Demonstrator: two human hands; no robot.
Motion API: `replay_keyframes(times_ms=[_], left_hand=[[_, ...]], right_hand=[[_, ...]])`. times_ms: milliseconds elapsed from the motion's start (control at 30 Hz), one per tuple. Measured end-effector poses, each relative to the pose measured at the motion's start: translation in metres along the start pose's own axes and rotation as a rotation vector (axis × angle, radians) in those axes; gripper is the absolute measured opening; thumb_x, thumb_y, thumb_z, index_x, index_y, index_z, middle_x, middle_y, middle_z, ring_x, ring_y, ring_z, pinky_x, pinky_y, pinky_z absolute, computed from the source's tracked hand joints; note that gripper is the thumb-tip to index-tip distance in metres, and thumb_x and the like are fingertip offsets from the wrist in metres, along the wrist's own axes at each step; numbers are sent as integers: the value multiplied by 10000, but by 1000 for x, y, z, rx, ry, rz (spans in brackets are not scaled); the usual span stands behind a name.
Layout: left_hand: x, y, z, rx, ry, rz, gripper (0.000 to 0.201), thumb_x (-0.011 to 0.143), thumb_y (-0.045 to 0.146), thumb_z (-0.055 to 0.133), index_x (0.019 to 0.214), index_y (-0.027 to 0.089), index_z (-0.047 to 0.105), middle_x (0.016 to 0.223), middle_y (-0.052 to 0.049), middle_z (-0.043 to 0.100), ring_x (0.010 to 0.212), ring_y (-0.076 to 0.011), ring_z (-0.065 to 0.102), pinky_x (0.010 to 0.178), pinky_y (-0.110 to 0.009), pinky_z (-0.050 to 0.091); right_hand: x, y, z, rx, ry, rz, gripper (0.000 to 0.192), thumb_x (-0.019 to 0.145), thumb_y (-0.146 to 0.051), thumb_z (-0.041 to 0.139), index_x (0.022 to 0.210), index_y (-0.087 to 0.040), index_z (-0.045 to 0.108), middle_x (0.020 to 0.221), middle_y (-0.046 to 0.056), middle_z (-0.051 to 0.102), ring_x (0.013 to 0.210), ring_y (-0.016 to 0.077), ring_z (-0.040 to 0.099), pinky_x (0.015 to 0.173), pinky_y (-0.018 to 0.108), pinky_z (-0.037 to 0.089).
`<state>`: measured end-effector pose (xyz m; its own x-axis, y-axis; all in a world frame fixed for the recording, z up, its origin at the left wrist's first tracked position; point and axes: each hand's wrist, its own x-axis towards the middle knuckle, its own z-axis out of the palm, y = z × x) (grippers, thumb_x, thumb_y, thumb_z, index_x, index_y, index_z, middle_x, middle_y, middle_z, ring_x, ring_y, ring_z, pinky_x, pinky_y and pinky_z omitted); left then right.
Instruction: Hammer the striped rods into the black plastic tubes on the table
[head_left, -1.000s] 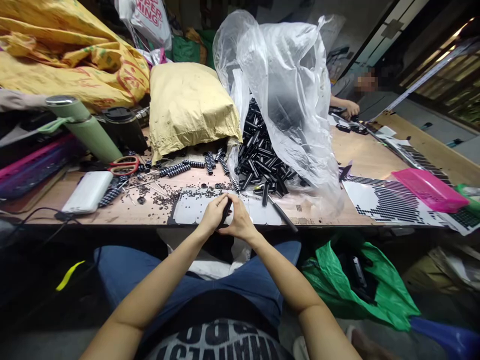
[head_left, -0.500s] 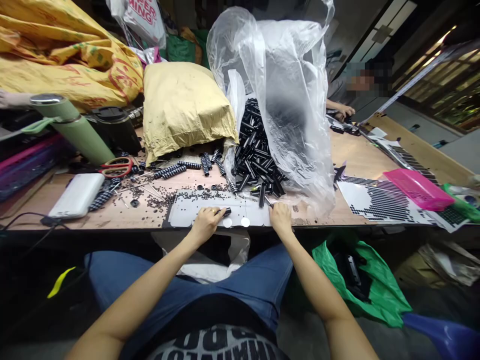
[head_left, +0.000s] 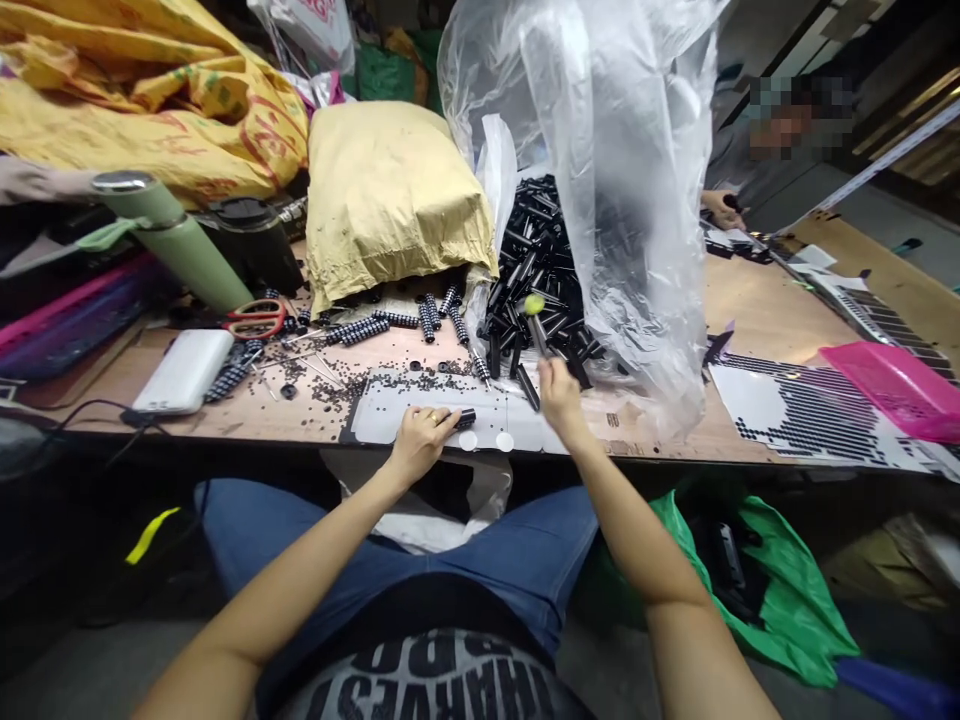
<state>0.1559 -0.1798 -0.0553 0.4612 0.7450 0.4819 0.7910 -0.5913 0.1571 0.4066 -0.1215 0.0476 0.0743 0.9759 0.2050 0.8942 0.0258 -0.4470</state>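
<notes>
Left hand (head_left: 421, 437): closed on black tube (head_left: 463, 417). Right hand (head_left: 559, 395): grips raised yellow-tipped rod (head_left: 535, 325); risk: rod slipping into tube pile (head_left: 536, 270).

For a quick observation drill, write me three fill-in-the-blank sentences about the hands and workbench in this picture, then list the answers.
1. The left hand presses a small black tube onto the ____ sheet.
2. The right hand holds a thin tool whose tip is coloured ____.
3. The heap of black tubes spills from a clear ____ bag.

Answers: white; yellow-green; plastic
</notes>
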Motion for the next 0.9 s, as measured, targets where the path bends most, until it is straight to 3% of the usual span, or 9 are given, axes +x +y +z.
replay_keyframes(times_ms=[100,233,367,500,667,833,900], left_hand=[[-2,-1,1,4,-1,14,381,903,80,451,1243,189,583,1094,-106,676,926,-219,592,821,-417,360],[-4,-2,1,30,-3,0,386,904,90,439,1239,200,595,1111,-104,681,975,-244,586,885,-464,348],[-5,10,1,-13,-68,-45,423,925,118,400,1309,210,551,1188,-122,655,1099,-263,573,993,-507,322],[-5,32,9,-16,-160,-54,535,932,274,410,1413,40,407,1393,-228,483,1351,-326,379,1119,-519,223],[-6,41,17,29,-229,-27,660,908,321,404,1446,-43,285,1489,-259,330,1422,-327,248,1157,-474,197],[-5,42,15,35,-227,-48,852,889,560,410,1444,-68,257,1505,-282,275,1438,-345,185,1177,-460,161],[-6,44,17,26,-217,-54,873,879,567,414,1444,-77,246,1501,-293,274,1435,-356,188,1172,-479,160]], right_hand=[[-72,-4,12,30,-302,-68,384,984,-472,279,832,-223,529,660,22,607,628,187,591,596,255,345],[-128,-7,16,-44,-308,27,387,1004,-420,214,867,-210,508,675,33,613,601,176,586,580,251,324],[-135,-19,10,-132,-401,36,354,999,-395,255,858,-201,516,665,42,627,564,176,587,547,249,297],[-133,-48,17,-17,-324,-87,390,1005,-407,208,918,-200,526,745,68,660,600,175,614,558,240,345],[-126,-67,27,-182,-511,-183,306,996,-383,311,905,-195,535,744,74,680,621,204,642,553,250,330],[-125,-63,-6,-8,-342,-138,374,1003,-415,235,866,-210,516,672,37,638,560,172,597,545,241,334],[-131,-65,-7,36,-296,-157,384,1002,-424,226,870,-211,517,697,43,641,571,167,595,551,238,345]])
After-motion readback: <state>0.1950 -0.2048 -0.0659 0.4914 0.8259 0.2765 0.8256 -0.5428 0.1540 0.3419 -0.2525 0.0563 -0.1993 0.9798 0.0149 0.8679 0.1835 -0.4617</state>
